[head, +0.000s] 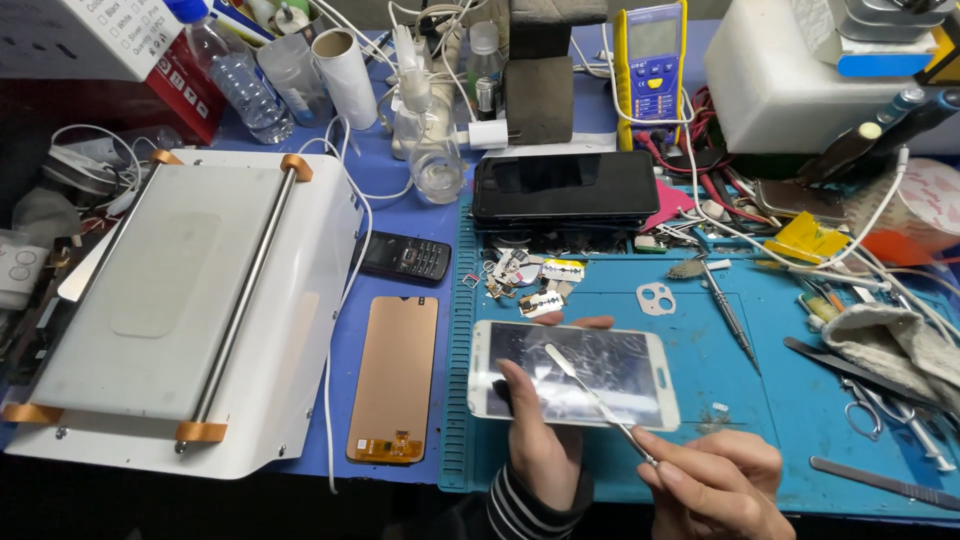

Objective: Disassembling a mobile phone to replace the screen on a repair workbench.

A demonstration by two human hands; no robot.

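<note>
- Low at centre, over the blue mat (780, 400), a white phone with cracked glass (573, 374) is gripped by the left hand (540, 440), fingers wrapped round its edges, long axis lying left-right.
- A thin metal pry tool (595, 400) is pinched by the right hand (715, 485); its tip is laid on the glass, up-left of those fingers.

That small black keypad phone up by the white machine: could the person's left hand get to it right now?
Probably not at once. The left hand is wrapped around the cracked white phone, so it would have to put that down first. Otherwise the blue table between it and the black keypad phone looks open.
</note>
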